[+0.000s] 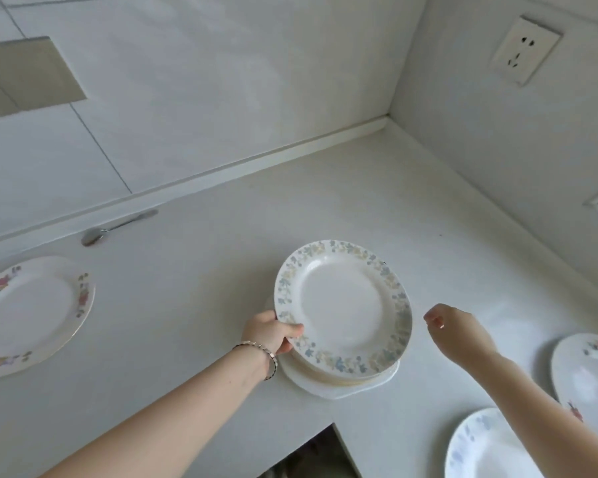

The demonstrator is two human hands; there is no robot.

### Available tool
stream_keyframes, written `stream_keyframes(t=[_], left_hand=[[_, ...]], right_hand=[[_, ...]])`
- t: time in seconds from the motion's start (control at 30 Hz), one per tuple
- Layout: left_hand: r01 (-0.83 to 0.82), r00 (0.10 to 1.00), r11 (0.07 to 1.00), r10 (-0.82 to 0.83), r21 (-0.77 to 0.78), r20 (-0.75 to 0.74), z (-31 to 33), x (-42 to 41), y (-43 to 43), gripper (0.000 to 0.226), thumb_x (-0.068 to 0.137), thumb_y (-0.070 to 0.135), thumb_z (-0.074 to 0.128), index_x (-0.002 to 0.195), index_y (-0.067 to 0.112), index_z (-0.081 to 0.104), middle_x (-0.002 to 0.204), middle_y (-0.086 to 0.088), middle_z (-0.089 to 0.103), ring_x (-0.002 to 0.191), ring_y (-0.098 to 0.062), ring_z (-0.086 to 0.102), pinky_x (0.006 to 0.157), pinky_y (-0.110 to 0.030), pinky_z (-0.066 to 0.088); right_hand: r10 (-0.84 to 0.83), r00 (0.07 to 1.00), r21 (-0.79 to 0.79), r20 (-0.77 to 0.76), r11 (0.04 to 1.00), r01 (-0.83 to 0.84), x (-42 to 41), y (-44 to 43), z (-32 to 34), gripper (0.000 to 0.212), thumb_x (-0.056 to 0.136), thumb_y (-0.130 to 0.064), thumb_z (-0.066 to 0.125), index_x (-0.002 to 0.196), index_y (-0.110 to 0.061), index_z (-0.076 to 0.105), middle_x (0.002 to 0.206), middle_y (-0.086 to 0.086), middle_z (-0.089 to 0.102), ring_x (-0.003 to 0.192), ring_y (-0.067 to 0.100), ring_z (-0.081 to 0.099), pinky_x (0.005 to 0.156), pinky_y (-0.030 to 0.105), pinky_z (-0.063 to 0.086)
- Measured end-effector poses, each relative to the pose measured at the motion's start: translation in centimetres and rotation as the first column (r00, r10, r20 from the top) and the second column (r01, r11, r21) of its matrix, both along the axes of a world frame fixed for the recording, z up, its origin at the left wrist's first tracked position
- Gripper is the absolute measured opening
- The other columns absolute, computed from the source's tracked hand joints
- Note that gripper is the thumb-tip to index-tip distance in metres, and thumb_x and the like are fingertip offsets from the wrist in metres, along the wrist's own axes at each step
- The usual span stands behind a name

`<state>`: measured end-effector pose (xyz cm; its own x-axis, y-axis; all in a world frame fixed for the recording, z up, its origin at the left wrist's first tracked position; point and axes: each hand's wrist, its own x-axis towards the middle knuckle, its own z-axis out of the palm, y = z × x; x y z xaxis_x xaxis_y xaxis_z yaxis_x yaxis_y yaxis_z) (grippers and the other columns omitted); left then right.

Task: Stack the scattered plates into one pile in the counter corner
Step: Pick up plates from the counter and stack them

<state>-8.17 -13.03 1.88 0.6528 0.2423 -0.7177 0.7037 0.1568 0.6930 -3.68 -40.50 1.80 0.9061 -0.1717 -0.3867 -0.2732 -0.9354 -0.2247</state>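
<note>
Left hand [273, 334] is clamped on the near-left rim of the top plate [342, 305], thumb over the blue-and-yellow floral border, fingers beneath. Right hand [453, 327] hangs just to the right of that plate, free of it, fingers loosely curled and holding nothing.

Items, largest to smallest:

1. Counter [221, 270]: white, L-shaped, meeting tiled walls at a corner in the upper right.
2. Pile [339, 382]: the top plate sits on several more plates, with a wider white plate at the bottom. It stands mid-counter, well short of the corner.
3. Red-flowered plate [32, 315]: alone, far left.
4. Second red-flowered plate [587, 370]: at the right edge, partly cut off.
5. Blue-patterned plate [487, 446]: lower right, partly behind the right forearm.
6. Spoon [114, 227]: beside the back wall, left of centre.
7. Wall socket [525, 50]: on the right wall.
8. Bracelet [259, 353]: on the left wrist.
</note>
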Motion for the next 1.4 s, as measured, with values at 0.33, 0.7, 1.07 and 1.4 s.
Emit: stream_keyframes(t=[0.33, 0.7, 1.07, 1.4], left_hand=[[0.273, 0.962, 0.958, -0.272, 0.086, -0.018, -1.0, 1.3, 0.6, 0.015, 0.079, -0.004, 0.065, 0.08, 0.011, 0.064, 0.073, -0.004, 0.068, 0.059, -0.016, 0.064, 0.053, -0.024, 0.056], [0.535, 0.81, 0.554, -0.55, 0.638, -0.201, -1.6, 1.1, 1.4, 0.025, 0.08, 0.036, 0.06, 0.068, 0.018, 0.047, 0.066, 0.002, 0.055, 0.061, -0.02, 0.052, 0.056, -0.025, 0.039], [0.28, 0.923, 0.875, -0.359, 0.395, 0.14, -4.3, 1.4, -1.1, 0.077, 0.091, 0.016, 0.057, 0.15, 0.009, 0.008, 0.154, -0.007, 0.026, 0.142, -0.021, 0.028, 0.117, -0.032, 0.023], [0.462, 0.86, 0.626, -0.49, 0.629, -0.144, -3.3, -0.8, 9.2, 0.037, 0.096, 0.029, 0.042, 0.123, 0.007, 0.055, 0.134, -0.009, 0.055, 0.123, -0.024, 0.052, 0.099, -0.028, 0.04]], right_hand=[[-0.079, 0.996, 0.078, 0.035, 0.994, 0.076, 0.5, -0.3, -0.8, 0.031, 0.092, -0.017, 0.038, 0.119, -0.021, 0.054, 0.112, 0.001, 0.064, 0.082, 0.02, 0.054, 0.068, 0.027, 0.041], [-0.063, 0.998, 0.081, 0.027, 0.995, 0.061, 0.1, 0.3, -0.7, 0.031, 0.093, -0.017, 0.039, 0.117, -0.02, 0.057, 0.112, 0.002, 0.064, 0.082, 0.019, 0.052, 0.068, 0.026, 0.039], [-0.028, 0.996, 0.073, 0.081, 0.997, 0.022, -0.9, 0.6, 0.4, 0.029, 0.092, -0.017, 0.041, 0.116, -0.019, 0.058, 0.104, -0.001, 0.062, 0.087, 0.017, 0.054, 0.069, 0.026, 0.041], [0.445, 0.884, 0.171, 0.143, 0.869, -0.465, -1.0, 12.5, 2.6, 0.025, 0.094, -0.021, 0.046, 0.112, -0.017, 0.062, 0.105, -0.003, 0.066, 0.092, 0.013, 0.062, 0.08, 0.024, 0.05]])
